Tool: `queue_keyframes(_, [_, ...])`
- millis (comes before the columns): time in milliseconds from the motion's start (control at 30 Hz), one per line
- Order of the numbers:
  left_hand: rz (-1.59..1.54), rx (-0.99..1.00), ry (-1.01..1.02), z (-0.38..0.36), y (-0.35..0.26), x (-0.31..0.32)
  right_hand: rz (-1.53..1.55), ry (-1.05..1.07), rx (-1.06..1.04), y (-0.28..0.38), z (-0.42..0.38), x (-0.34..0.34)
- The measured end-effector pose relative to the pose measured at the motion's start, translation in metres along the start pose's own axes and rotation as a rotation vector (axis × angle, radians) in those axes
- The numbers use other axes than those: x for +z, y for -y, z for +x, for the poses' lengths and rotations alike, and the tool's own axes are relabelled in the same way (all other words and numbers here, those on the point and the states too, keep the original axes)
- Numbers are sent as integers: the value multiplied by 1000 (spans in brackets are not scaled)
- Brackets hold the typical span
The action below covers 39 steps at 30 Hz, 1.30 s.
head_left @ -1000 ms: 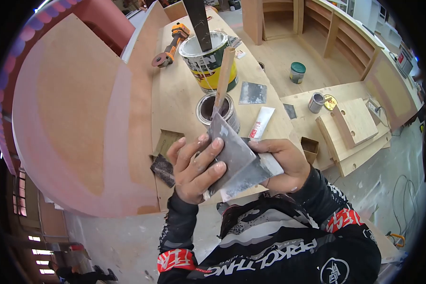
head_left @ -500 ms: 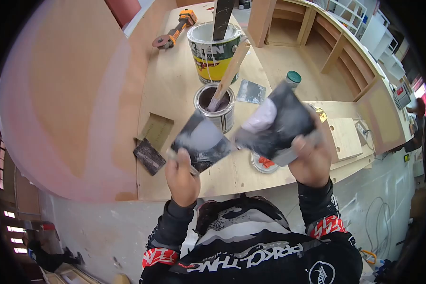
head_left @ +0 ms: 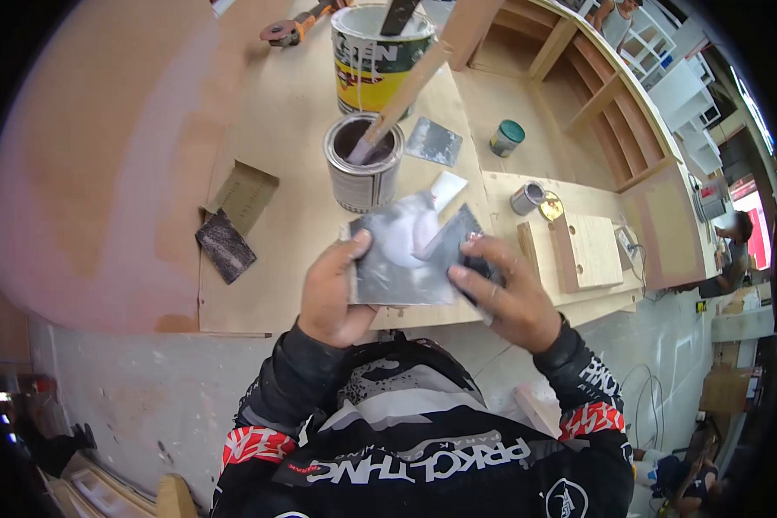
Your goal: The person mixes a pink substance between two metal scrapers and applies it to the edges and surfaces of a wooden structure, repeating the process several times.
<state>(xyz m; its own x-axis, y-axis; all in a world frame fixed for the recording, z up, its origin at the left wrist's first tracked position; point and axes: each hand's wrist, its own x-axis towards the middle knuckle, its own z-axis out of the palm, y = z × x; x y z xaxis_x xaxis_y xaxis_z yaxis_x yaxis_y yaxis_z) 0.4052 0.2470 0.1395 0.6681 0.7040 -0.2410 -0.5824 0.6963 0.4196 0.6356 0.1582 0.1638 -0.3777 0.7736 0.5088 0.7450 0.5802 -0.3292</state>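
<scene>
My left hand (head_left: 330, 289) grips a flat, dark, square putty spreader (head_left: 388, 287) by its left edge, thumb on top. A pale pinkish lump of putty (head_left: 399, 237) lies on that sheet. My right hand (head_left: 518, 293) pinches a second dark spreader (head_left: 459, 226), tilted, with its edge against the putty. Just beyond the sheets stands an open can (head_left: 363, 177) with a wooden stick (head_left: 397, 99) leaning in it. A white tube-like object (head_left: 447, 188) shows partly behind the spreaders.
A large paint bucket (head_left: 375, 60) and an orange angle grinder (head_left: 298, 28) sit farther back. Sandpaper (head_left: 226, 247) lies left, a grey smeared sheet (head_left: 434, 141) right of the can. A green-lidded jar (head_left: 508, 136), small can (head_left: 527, 198) and wooden blocks (head_left: 591, 250) are rightward.
My hands have come together, and the two spreaders, held apart before, now overlap. The right one presses at the putty on the left one. The whole view has shifted.
</scene>
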Motion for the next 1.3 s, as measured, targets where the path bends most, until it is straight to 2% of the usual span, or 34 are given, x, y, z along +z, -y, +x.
queue_keyframes(67, [-86, 12, -25, -4, -5, 1, -13, 59, 102, -13, -13, -6])
queue_keyframes(133, [-224, 194, 158, -13, -21, 0, -135, 230, 154, -31, -32, -4])
queue_keyframes(167, [-238, 187, 155, -13, -27, 2, -162, 141, 174, -36, -35, -6])
queue_keyframes(233, [-87, 257, -9, -14, -32, 1, -218, 145, 188, -39, -33, -19])
queue_keyframes(267, [-98, 245, -20, -14, -28, -6, -274, 126, 198, -39, -33, -23])
queue_keyframes(533, [-101, 61, -139, -6, 15, -51, -283, 373, 144, -38, -61, -9])
queue_keyframes(800, [-99, -46, -103, -5, 27, -48, -322, 388, 91, -45, -61, -4])
queue_keyframes(1000, [-82, -39, -155, -5, 32, -48, -276, 433, 74, -53, -62, 1])
queue_keyframes(1133, [-70, -42, -117, -7, 30, -53, -250, 429, 64, -49, -47, -21])
queue_keyframes(1200, [-41, -33, -135, -9, 30, -50, -121, 280, 154, -45, -40, -25])
queue_keyframes(1300, [-42, -9, -162, -8, 35, -47, -79, 186, 112, -28, -24, -22])
